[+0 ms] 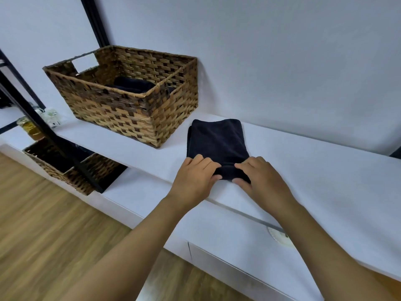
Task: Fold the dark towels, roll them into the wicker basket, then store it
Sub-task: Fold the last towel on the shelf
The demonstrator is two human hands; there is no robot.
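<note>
A folded dark towel (218,141) lies on the white counter (314,170), just right of the wicker basket (130,114). Its near edge is curled up into a small roll. My left hand (195,179) and my right hand (260,177) both grip that rolled near edge, fingers on top and thumbs underneath. Inside the basket lies another dark rolled towel (132,84), partly hidden by the basket wall.
A second wicker basket (65,170) sits lower at the left, behind a black metal frame (43,124). A jar (29,128) and small glass items stand on the far left. The wall rises directly behind the counter. Wooden floor lies below left.
</note>
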